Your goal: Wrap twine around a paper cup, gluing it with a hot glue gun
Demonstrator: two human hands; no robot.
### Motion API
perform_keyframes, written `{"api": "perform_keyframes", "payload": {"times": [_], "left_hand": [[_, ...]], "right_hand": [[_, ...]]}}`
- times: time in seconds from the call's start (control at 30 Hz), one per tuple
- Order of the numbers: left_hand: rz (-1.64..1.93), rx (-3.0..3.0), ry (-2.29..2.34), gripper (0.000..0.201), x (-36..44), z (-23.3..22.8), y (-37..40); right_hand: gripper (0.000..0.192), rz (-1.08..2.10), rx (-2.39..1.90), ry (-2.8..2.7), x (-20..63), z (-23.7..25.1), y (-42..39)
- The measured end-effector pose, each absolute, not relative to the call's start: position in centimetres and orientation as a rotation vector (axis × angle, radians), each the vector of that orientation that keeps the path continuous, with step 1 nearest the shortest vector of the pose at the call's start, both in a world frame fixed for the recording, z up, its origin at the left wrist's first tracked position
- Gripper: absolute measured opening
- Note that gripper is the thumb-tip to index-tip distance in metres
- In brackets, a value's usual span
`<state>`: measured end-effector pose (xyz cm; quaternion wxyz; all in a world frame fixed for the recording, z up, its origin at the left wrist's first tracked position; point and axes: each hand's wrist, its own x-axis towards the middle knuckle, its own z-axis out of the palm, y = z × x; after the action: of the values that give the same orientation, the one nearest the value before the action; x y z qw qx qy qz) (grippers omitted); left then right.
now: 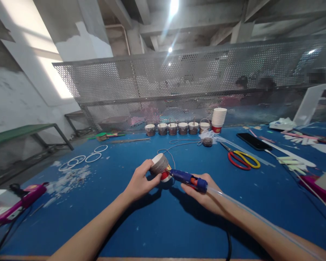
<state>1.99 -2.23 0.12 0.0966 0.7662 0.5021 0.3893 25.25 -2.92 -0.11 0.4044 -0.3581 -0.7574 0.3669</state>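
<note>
Head view: the left hand (pixel 139 183) grasps a paper cup (pixel 159 166) wound with grey twine, its fingers closed around the side and the cup tilted with its white open mouth facing up and away. The cup is held just above the blue table (pixel 125 221), near the middle of the view. The right hand (pixel 203 194) is wrapped around a blue glue gun (pixel 187 178), which lies nearly level; its nozzle touches the lower red edge of the cup, right beside the left hand's fingertips. A clear glue stick (pixel 233 203) runs back from the gun along the right forearm.

From the cup a length of twine (pixel 176 145) loops away from the hands to a small twine ball (pixel 207 141). Beyond that, a row of twine-wrapped cups (pixel 176 128) stands by the perforated metal screen (pixel 179 79), with a stack of white paper cups (pixel 218 120) at its right end. Scissors (pixel 240 158) with red and yellow handles lie to the right of the gun hand, further away, and a black phone (pixel 254 141) lies beyond them. To the left of the cup hand, well apart, are white rings (pixel 85 157) and white scraps (pixel 67 179). A pink glue gun (pixel 19 203) rests at the far left edge.
</note>
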Motion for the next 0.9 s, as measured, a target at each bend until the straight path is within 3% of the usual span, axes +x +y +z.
{"api": "perform_keyframes", "payload": {"times": [0.33,0.53,0.9], "left_hand": [[1.167,2.068,1.468,0.013,2.5,0.5,-2.6],[1.129,1.804,1.484,0.017,3.5,0.6,-3.0],[1.034,1.801,1.498,0.019,5.0,0.3,-3.4]], "right_hand": [[0.032,0.983,-0.948,-1.744,25.6,-0.7,-2.3],[0.015,0.821,-0.895,-1.712,24.9,-1.6,-1.9],[0.015,0.803,-0.904,-1.746,23.8,-2.7,-1.5]]}}
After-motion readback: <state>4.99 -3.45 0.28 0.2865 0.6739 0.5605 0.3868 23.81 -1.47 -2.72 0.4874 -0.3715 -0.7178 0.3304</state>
